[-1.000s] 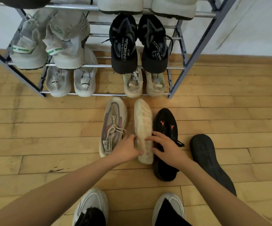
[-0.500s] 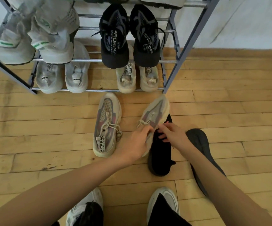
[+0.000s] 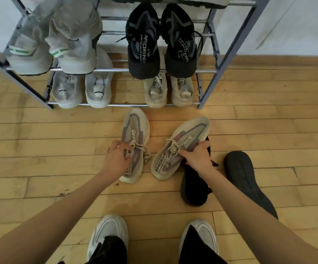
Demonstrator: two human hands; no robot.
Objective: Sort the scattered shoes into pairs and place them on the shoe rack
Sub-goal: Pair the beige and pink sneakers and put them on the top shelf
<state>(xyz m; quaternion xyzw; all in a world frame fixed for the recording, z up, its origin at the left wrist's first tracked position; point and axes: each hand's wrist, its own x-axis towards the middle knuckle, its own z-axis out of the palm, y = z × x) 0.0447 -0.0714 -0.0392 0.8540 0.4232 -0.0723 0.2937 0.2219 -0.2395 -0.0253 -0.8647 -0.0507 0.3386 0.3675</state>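
Two beige mesh sneakers with purple trim lie on the wooden floor in front of the shoe rack (image 3: 228, 54). My left hand (image 3: 116, 159) grips the left beige sneaker (image 3: 137, 126) at its tongue and laces. My right hand (image 3: 198, 157) holds the right beige sneaker (image 3: 188, 134) at its collar; this shoe is upright, angled to the right, and rests partly over a black sneaker (image 3: 194, 187). A second black shoe (image 3: 242, 174) lies sole-up to the right.
The rack holds paired shoes: grey ones with green stripes (image 3: 72, 40), black ones (image 3: 143, 46), light grey ones (image 3: 97, 88) and beige ones (image 3: 156, 90) on the bottom rail. My own feet in white shoes (image 3: 108, 235) stand at the bottom edge.
The right beige sneaker, sole-up a second ago, has been turned upright. My left hand has left it and taken hold of the left beige sneaker; my right hand keeps the turned shoe.
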